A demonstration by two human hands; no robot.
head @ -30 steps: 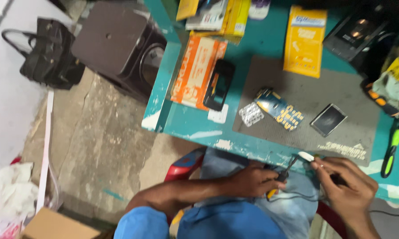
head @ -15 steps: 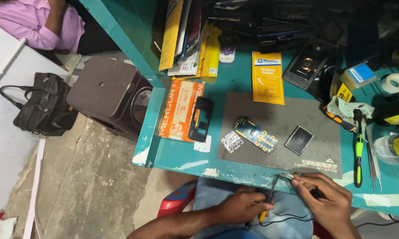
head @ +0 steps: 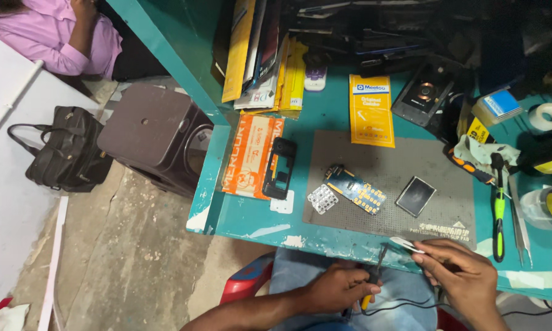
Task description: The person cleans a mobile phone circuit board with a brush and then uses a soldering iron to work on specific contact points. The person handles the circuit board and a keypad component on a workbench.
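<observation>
My left hand (head: 336, 288) grips a small tool with a black and yellow handle (head: 370, 288), its dark tip pointing up toward the table edge. My right hand (head: 466, 277) pinches a small white part (head: 407, 244) just at that tip. Both hands are over my lap, below the front edge of the teal workbench (head: 325, 236). A thin dark wire (head: 404, 303) runs under my right hand. On the grey mat (head: 398, 178) lie a blue circuit board with a keypad (head: 357, 189), a small white keypad piece (head: 322, 198) and a dark screen (head: 415, 196).
A black phone frame (head: 279, 167) lies on an orange packet (head: 251, 156); a yellow packet (head: 371, 109) sits behind the mat. Green-handled screwdriver (head: 499, 208), tweezers (head: 517, 214) and tape roll (head: 547, 115) are at right. On the floor: brown speaker box (head: 153, 138), black bag (head: 64, 150). A person in pink (head: 55, 37) sits far left.
The view has shifted up and left, showing more of the bench. My hands stay together at the table edge; the tool tip and white part remain close.
</observation>
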